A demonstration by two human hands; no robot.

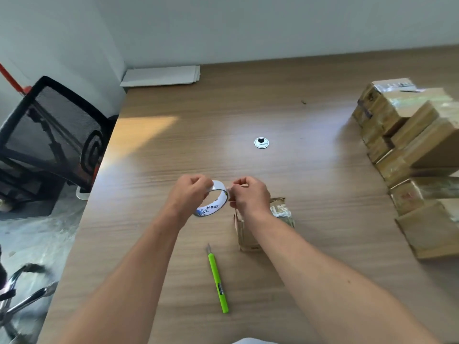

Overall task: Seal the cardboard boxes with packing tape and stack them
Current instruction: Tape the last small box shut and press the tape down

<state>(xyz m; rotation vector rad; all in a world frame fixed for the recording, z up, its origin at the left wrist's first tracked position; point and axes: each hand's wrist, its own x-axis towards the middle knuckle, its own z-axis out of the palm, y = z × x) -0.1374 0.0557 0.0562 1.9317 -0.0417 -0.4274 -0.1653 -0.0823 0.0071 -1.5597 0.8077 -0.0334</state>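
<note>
- Green-handled utility knife (218, 281) lies flat nearest the tabletop's (310, 170) near edge, blade end pointing away; the dark label on its handle is too small to read.
- Just right of the knife stands a small cardboard box (248, 235), partly hidden under the right forearm. Its top flaps look crumpled and carry shiny, wrinkled tape.
- Above the table, just beyond the knife tip, the left hand (191, 192) grips a tape roll (213, 203), fingers curled round its rim. The white inner core reads "M&G", followed by characters too blurred to make out.
- Right hand (250, 194) sits against the roll's right side, fingers curled in a pinch on the roll's loose end.
- Bare wood runs from the hands to the far edge, broken only by a round silver cable grommet (261, 142) near the middle.
- Along the right edge, taped cardboard boxes (409, 145) stand stacked several high, glossy with tape; any printing on them is blurred.
- Grey flat sheets (161, 75) rest at the far left corner.
- Off the left edge stands a black mesh chair (54, 130).
</note>
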